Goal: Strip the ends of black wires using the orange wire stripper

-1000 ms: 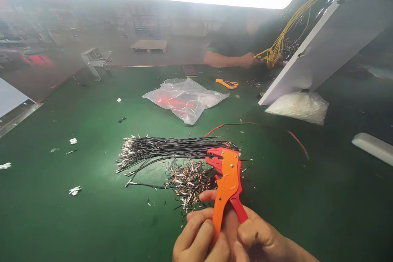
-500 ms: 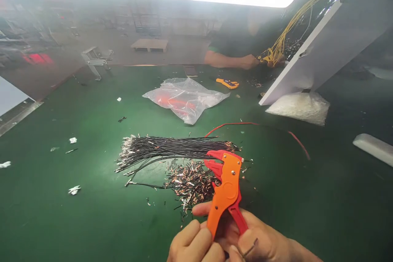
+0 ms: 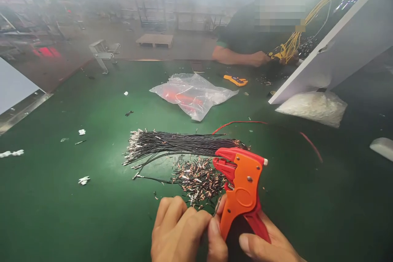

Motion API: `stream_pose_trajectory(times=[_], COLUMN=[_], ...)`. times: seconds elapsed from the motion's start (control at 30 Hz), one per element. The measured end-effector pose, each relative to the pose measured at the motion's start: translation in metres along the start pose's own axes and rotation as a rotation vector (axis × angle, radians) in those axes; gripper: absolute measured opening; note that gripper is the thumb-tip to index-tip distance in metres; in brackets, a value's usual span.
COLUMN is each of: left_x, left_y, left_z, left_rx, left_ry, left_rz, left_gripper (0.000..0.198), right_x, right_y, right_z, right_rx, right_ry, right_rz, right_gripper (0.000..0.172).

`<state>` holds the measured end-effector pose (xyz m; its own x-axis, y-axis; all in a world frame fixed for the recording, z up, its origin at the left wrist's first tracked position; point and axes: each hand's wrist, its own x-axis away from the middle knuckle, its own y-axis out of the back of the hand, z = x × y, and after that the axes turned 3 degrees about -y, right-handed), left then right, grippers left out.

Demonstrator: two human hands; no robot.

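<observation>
My right hand [image 3: 264,241] is closed around the handles of an orange and red wire stripper [image 3: 244,196], its red jaws pointing left and parted. Just to the left, my left hand [image 3: 184,229] is closed, thumb against forefinger. From that pinch a short dark wire [image 3: 216,208] sticks up beside the stripper's handle; its other end is hidden by the fingers. Beyond the hands lies a heap of short black wire scraps with copper ends [image 3: 199,180]. Behind the heap stretches a bundle of black wires [image 3: 181,143] with silvery terminals at its left end.
A clear plastic bag [image 3: 193,94] with something red inside lies farther back. Near it is a yellow-orange tool [image 3: 236,80]. A white panel [image 3: 328,41] leans at right above a filled bag [image 3: 313,106]. Across the table, a person's hands [image 3: 260,58] hold yellow wires.
My left hand has shifted left from the stripper's handle, and the short wire now shows at its fingertips. The stripper appears farther right and larger. The whole view has shifted slightly.
</observation>
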<state>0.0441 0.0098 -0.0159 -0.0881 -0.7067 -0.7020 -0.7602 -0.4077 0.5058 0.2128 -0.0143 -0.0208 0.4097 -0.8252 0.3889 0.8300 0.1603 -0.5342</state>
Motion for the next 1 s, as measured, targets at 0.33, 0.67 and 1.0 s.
stream_pose_trajectory(times=[0.33, 0.67, 1.0], left_x=[-0.002, -0.004, 0.002], left_y=[0.001, -0.003, -0.002], left_z=[-0.002, -0.008, -0.002], left_rx=[0.04, 0.046, 0.047], left_ry=[0.009, -0.026, -0.066], left_rz=[-0.04, -0.027, 0.023], left_gripper=[0.022, 0.018, 0.021], right_x=[-0.001, -0.008, -0.002], right_y=[0.014, 0.008, 0.0], right_z=[-0.02, -0.028, -0.024], right_rx=[0.307, 0.218, 0.218], right_ry=[0.089, 0.047, 0.023], right_rz=[0.166, 0.187, 0.047], right_gripper=[0.041, 0.039, 0.025])
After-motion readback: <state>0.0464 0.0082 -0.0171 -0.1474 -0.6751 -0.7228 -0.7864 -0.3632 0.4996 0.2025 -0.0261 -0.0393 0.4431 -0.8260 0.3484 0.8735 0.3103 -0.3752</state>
